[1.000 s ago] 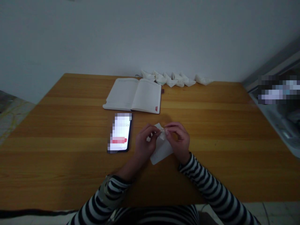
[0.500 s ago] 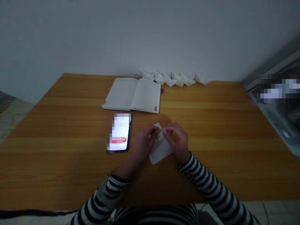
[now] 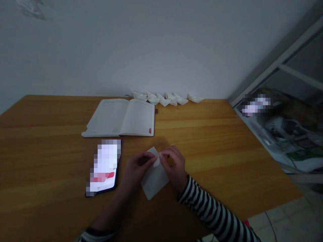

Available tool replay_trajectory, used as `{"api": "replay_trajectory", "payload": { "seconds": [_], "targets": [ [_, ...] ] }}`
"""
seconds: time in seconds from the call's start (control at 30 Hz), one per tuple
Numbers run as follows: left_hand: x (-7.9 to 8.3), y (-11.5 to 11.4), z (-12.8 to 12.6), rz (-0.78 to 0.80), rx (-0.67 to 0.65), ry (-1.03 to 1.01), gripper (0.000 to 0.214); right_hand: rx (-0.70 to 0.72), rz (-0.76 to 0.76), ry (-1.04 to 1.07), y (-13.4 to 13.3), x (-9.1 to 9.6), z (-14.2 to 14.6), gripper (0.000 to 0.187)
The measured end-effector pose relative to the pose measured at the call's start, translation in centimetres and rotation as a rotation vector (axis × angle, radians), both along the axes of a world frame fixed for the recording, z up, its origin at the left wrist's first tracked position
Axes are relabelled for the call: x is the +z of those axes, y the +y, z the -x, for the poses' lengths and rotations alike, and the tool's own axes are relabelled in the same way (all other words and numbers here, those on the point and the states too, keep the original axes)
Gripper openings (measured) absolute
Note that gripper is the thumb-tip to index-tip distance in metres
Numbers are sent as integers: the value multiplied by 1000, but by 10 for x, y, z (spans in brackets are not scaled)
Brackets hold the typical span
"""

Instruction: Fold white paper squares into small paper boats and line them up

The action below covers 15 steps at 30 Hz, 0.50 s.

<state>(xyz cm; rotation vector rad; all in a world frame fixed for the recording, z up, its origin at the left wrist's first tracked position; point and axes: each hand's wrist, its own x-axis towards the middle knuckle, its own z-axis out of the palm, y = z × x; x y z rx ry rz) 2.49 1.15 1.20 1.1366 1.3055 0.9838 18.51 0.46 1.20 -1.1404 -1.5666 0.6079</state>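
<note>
Head view: the left hand point(image 3: 137, 169) and right hand point(image 3: 174, 164) are curled, their fingertips pinching the upper end of a white sheet of paper point(image 3: 154, 179) from either side, which keeps its gathered fold held between them; the flat, matte lower part hangs free above the wooden table point(image 3: 214, 141). A lit phone point(image 3: 103, 168) lies to the left, an open notebook point(image 3: 118, 117) beyond, and a row of folded paper boats point(image 3: 164, 98) along the far edge.
</note>
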Motion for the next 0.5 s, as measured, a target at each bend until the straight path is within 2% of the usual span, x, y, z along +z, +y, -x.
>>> {"api": "replay_trajectory", "payload": {
  "seconds": [0.1,0.2,0.37,0.5],
  "targets": [
    [1,3,2,100,-31,-102,21,-54,65,77,1,-4,2,9],
    [4,3,1,149,-1,-152,26,-79,105,146,1,-7,4,9],
    [7,0,-1,184,-7,-125,28,-69,101,194,0,-7,6,8],
    [5,0,-2,140,-20,-60,28,-99,165,241,-2,-10,9,10]
  ]
}}
